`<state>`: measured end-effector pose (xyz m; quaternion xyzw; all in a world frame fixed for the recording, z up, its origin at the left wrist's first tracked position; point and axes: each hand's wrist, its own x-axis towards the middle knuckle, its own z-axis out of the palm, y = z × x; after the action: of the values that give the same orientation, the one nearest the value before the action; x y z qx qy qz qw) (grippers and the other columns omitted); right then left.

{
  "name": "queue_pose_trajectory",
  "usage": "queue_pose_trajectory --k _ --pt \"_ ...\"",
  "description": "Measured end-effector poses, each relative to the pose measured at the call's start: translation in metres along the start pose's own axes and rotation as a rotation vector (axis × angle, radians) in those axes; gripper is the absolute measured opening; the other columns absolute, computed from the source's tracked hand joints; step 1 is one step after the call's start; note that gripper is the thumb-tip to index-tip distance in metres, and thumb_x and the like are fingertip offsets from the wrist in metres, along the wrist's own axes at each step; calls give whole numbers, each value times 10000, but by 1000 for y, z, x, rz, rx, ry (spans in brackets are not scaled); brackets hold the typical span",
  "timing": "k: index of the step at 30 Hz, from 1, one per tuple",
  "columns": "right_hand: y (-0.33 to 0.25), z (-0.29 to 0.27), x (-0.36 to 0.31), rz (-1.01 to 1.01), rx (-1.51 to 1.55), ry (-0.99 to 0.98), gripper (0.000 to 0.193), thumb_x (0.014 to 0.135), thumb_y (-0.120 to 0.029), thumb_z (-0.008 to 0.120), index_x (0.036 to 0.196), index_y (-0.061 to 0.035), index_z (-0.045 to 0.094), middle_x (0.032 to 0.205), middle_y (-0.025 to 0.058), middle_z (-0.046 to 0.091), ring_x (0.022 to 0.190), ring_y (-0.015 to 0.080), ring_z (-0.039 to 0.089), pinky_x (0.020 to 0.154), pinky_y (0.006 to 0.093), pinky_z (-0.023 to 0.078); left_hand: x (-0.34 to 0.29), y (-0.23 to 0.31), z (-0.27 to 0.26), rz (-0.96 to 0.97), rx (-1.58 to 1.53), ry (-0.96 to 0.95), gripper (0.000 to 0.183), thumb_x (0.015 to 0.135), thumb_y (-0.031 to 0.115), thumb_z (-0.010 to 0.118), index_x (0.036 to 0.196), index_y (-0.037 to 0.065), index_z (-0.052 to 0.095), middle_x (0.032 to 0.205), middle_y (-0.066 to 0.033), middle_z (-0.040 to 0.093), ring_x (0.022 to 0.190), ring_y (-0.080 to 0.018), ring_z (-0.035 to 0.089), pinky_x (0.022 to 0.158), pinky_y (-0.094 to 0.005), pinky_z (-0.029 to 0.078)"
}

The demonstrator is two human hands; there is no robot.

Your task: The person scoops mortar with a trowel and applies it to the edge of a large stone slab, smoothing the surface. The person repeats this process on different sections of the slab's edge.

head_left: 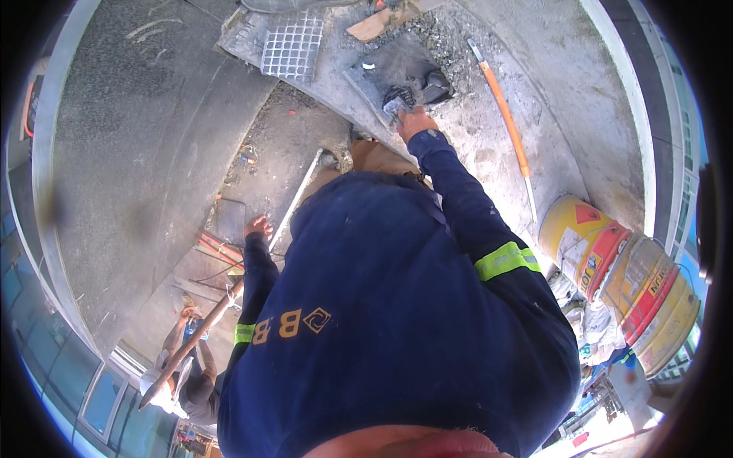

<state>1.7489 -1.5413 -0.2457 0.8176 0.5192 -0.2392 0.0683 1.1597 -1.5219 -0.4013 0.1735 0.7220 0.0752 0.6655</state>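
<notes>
My right hand (414, 122) reaches forward with its fingers closed on a small grey-white piece (394, 106), perhaps a crumpled rag; its exact kind is unclear. Just beyond lies a dark ridged object (400, 95), and beside that a black folded-looking piece (437, 86). Both rest on a dusty dark slab (382, 65) among loose gravel. Down at my left side, my left hand (259, 227) hangs with fingers loosely bent and apart. It is close to a long pale strip (296, 200), and I cannot tell whether they touch.
A long bar with an orange middle (504, 114) lies to the right, near stacked yellow-and-red buckets (588, 244). Ahead are a white plastic grid (292, 47) and a wooden board (372, 26). A wooden pole (187, 347) slants at lower left, near another person (195, 382). Concrete walls flank me.
</notes>
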Motion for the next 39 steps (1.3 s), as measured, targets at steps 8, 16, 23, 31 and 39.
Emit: queue_pose_trajectory --k 8,16,23,31,39 --pt "-9 -35 8 -56 -8 31 422 852 -325 636 1240 -167 589 1074 218 613 940 389 640 814 460 549 7 -10 -18 -90 -173 -34 412 916 99 486 1328 83 486 1199 -156 573 996 -410 575 798 -489 474" --pt "7 -45 -3 -35 71 111 417 825 -314 676 1218 -188 613 1131 199 570 963 389 632 818 449 544 -9 -12 13 -71 -121 -16 401 927 72 510 1327 49 492 1170 -165 606 999 -357 605 767 -495 512" --pt "49 16 -41 -149 415 491 454 800 -261 735 1239 -236 620 1114 157 566 931 354 630 776 435 545 -6 -2 3 35 -5 -76 465 945 217 399 1386 67 396 1171 -131 549 935 -320 525 713 -434 433" --pt "39 43 -51 -84 469 613 494 821 -259 719 1286 -201 562 1161 146 570 938 353 620 788 440 533 -43 145 195 445 426 -188 379 911 287 626 1186 27 604 961 -89 672 725 -159 653 620 -296 544" --pt "46 48 -56 -93 358 679 499 834 -223 703 1301 -164 538 1208 142 566 1070 354 545 908 438 468 -24 232 369 955 558 -181 237 859 157 613 1040 7 645 900 -140 683 801 -194 660 691 -312 515"
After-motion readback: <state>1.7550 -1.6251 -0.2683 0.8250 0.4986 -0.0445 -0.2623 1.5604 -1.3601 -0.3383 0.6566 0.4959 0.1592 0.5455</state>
